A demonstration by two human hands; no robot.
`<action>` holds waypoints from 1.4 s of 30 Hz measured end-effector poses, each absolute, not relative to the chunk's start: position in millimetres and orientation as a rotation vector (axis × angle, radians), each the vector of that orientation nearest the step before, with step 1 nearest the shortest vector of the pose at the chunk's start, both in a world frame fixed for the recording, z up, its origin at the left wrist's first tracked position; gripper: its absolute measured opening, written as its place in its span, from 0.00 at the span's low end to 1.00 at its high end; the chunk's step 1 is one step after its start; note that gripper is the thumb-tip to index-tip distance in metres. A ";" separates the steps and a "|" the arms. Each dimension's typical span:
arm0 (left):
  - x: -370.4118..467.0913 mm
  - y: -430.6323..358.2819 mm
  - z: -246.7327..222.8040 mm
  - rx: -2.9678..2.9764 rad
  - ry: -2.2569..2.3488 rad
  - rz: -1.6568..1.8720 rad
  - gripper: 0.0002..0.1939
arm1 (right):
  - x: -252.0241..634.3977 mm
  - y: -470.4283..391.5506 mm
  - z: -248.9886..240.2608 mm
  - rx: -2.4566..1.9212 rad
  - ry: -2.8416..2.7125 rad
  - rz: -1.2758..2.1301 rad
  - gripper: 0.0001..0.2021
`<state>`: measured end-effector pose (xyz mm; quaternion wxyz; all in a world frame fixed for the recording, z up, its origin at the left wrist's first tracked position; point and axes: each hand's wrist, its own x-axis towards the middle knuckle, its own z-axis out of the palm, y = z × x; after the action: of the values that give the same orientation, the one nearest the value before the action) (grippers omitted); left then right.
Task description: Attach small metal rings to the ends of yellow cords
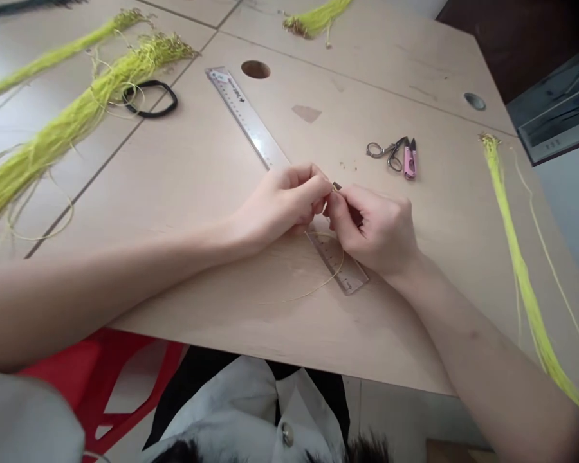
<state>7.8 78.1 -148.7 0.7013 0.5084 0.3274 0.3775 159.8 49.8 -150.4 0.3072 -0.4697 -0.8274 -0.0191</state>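
Above a clear ruler (253,128), my left hand (294,196) and my right hand (374,225) meet with their fingertips nearly touching. Both are closed in a pinch on a thin yellow cord (343,257), whose loose part curves down over the ruler's lower end and onto the table. Something small and dark shows between the fingertips, too small to name. My fingers hide the middle of the ruler and the pinched part of the cord.
Yellow cord bundles lie on the left (77,116), at the top (318,19) and on the right (516,257). A black band (174,99) touches the left cords. Small scissors (393,154) and pink snips (410,161) lie beyond my right hand. The table has a round hole (255,69).
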 end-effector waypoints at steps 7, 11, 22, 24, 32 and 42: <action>4.0 76.0 -140.4 1.179 0.820 0.770 0.09 | 159.2 48.1 -149.0 -1.241 -2.166 -0.014 0.15; 2.9 76.3 -136.1 1.182 0.812 0.763 0.09 | 158.7 47.4 -149.1 -1.224 -2.115 -0.039 0.15; 2.4 78.7 -134.0 1.191 0.787 0.805 0.09 | 159.2 49.3 -148.3 -1.284 -1.994 0.122 0.12; 2.6 79.2 -133.4 1.200 0.829 0.805 0.08 | 159.9 50.0 -148.5 -1.282 -1.964 0.155 0.12; 2.1 75.9 -128.4 1.244 0.880 0.775 0.09 | 160.2 51.1 -147.8 -1.332 -1.877 0.192 0.11; 1.8 74.6 -139.2 1.527 0.872 0.926 0.07 | 153.3 49.1 -144.4 -1.354 -1.723 0.436 0.17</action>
<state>1.8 74.6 -139.2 0.5457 0.6439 0.3676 0.3905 153.3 49.1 -144.4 0.4383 -0.5447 -0.6931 0.1754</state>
